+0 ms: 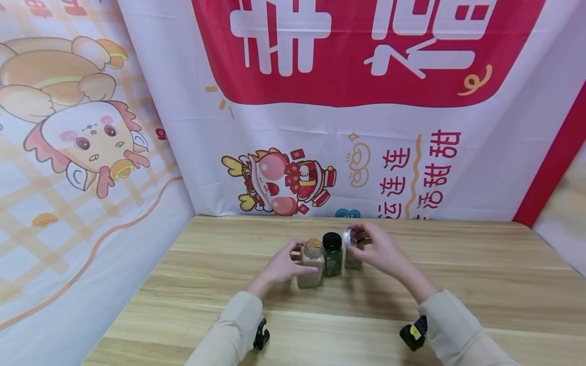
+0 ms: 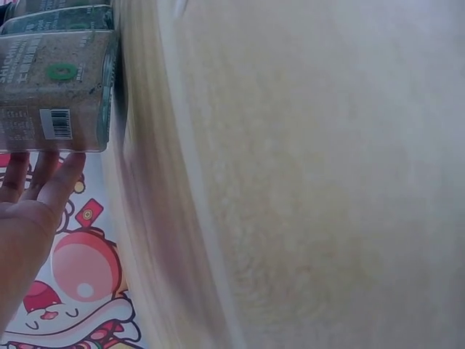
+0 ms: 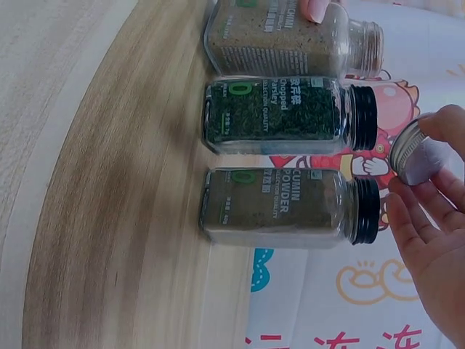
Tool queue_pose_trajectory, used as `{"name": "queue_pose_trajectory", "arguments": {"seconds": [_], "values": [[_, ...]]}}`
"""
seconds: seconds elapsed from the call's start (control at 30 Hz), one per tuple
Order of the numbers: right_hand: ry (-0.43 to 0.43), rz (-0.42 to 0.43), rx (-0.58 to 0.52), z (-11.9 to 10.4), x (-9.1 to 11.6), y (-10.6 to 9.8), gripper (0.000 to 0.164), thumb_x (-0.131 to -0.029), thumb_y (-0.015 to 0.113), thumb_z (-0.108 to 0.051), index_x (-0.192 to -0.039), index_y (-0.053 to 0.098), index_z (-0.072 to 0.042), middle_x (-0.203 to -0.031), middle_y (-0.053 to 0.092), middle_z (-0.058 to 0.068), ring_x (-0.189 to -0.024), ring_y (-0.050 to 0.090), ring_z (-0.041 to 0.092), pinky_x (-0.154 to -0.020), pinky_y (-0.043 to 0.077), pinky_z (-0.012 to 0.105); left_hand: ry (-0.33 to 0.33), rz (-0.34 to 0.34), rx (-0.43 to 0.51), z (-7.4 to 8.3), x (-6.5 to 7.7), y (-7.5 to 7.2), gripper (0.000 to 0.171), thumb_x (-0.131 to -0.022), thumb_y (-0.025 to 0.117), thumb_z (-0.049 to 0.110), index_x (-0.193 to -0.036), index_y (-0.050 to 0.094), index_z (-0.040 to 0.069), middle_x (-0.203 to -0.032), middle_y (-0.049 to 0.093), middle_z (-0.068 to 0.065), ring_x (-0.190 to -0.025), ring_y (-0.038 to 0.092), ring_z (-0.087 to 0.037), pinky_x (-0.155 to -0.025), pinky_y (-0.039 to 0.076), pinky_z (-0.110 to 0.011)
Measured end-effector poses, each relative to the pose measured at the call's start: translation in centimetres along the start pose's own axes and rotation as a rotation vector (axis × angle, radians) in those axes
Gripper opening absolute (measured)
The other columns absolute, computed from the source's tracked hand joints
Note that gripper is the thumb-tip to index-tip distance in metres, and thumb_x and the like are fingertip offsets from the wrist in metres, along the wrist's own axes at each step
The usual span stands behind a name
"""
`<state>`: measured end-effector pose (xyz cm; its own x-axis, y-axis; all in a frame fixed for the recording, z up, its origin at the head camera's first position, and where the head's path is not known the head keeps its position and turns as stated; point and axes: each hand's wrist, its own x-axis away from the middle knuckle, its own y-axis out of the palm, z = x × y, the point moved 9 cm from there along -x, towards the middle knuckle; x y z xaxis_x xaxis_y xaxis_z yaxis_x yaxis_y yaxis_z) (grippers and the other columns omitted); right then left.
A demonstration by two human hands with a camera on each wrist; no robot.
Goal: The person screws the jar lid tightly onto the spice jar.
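My left hand (image 1: 280, 265) grips an uncapped square glass spice jar (image 1: 310, 270) of speckled brown powder, thumb on the near side and fingers behind. Its bare glass mouth (image 3: 369, 48) shows in the right wrist view. Between thumb and fingers, my right hand (image 3: 436, 218) pinches a silver screw lid (image 3: 415, 151), tilted and apart from the jars. In the head view this lid overlaps the top of the cumin powder jar (image 3: 276, 207). A chopped parsley jar (image 3: 280, 116) with a black cap stands in the middle, close to the left jar. The cumin jar is black-capped too.
All three jars stand in a row on a wood-grain table (image 1: 229, 325), towards its back edge. Behind it hangs a white and red printed cloth (image 1: 284, 122); another printed cloth (image 1: 68, 152) hangs at the left.
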<state>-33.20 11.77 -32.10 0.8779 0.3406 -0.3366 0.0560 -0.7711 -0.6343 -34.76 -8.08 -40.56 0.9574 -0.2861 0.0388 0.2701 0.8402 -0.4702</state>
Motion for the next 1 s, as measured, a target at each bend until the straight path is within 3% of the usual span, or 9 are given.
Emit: {"name": "queue_pose_trajectory", "arguments": {"seconds": [0.3, 0.63, 1.0], "values": [[-0.003, -0.034, 0.056, -0.6, -0.4, 0.8, 0.046, -0.08, 0.07, -0.005, -0.122, 0.055, 0.001, -0.11, 0.059, 0.015, -0.099, 0.058, 0.024, -0.084, 0.055, 0.036, -0.001, -0.023, 0.017, 0.0, 0.0, 0.0, 0.069, -0.075, 0.081, 0.026, -0.134, 0.047, 0.013, -0.131, 0.056, -0.012, -0.123, 0.052, -0.032, -0.104, 0.045, -0.049], [-0.044, -0.066, 0.084, -1.8, -0.6, 1.6, 0.046, -0.084, 0.07, -0.012, -0.128, 0.057, -0.004, -0.117, 0.059, 0.014, -0.104, 0.058, 0.025, -0.091, 0.053, 0.045, -0.001, -0.031, 0.051, -0.3, 0.0, 0.0, 0.073, -0.075, 0.081, 0.025, -0.138, 0.045, 0.014, -0.135, 0.054, -0.013, -0.126, 0.05, -0.034, -0.106, 0.042, -0.052], [-0.042, -0.069, 0.101, -1.9, -0.5, 2.0, 0.047, -0.084, 0.07, -0.013, -0.128, 0.057, -0.005, -0.114, 0.061, 0.011, -0.102, 0.058, 0.022, -0.088, 0.053, 0.035, 0.004, -0.024, 0.042, -0.5, -0.1, -0.4, 0.073, -0.075, 0.081, 0.027, -0.138, 0.047, 0.015, -0.136, 0.054, -0.012, -0.126, 0.05, -0.034, -0.106, 0.042, -0.052]]}}
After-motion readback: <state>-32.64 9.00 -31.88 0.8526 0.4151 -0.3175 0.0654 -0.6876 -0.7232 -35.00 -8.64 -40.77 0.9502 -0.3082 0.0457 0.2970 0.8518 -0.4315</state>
